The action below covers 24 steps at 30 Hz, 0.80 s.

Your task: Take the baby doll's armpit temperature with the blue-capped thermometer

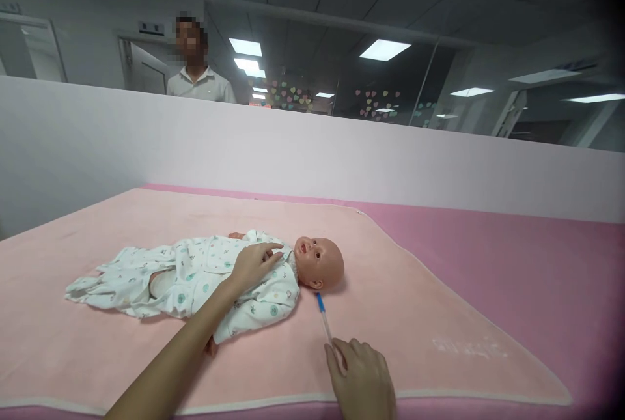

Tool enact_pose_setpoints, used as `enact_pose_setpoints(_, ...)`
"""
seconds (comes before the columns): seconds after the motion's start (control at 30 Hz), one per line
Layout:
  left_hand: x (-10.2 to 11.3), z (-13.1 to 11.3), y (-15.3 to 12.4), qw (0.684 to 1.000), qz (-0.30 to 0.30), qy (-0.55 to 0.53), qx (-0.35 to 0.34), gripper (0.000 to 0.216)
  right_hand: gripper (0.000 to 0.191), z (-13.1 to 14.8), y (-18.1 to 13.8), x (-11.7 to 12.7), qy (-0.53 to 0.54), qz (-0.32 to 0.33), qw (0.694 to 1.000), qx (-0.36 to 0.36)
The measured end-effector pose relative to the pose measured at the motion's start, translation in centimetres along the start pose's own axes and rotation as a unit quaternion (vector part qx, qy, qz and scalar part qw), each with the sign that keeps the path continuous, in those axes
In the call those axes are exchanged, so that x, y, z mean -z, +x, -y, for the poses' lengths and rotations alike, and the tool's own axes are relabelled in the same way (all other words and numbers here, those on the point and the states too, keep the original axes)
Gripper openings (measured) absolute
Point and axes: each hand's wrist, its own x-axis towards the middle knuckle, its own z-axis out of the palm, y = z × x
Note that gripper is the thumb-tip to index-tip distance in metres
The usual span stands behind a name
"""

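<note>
A baby doll point(319, 264) lies on its back, head to the right, in a white outfit point(195, 264) with small green prints. Across its chest rests my left hand point(256, 267), open, with fingers loosely stretched near the collar. My right hand point(364, 371) pinches the lower end of a slender clear stick with a blue end point(321, 306), perhaps a pen; its exact kind is unclear. The blue end points at the doll's head, close by the ear. Part of the doll's arm is behind my left forearm.
A peach blanket point(415, 316) with a pale edge lies under the doll, over a pink mat point(512, 264). A white partition point(312, 153) borders the back. Beyond it stands a person in a white shirt point(200, 84), near a doorway and glass with heart stickers.
</note>
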Motion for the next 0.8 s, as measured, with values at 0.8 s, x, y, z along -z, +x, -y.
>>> enact_pose_setpoints(0.8, -0.6, 0.0, -0.1, 0.992, -0.063, -0.101, -0.03, 0.018, 0.023, 7.7, 12.0, -4.8, 0.25, 0.0, 0.968, 0.033)
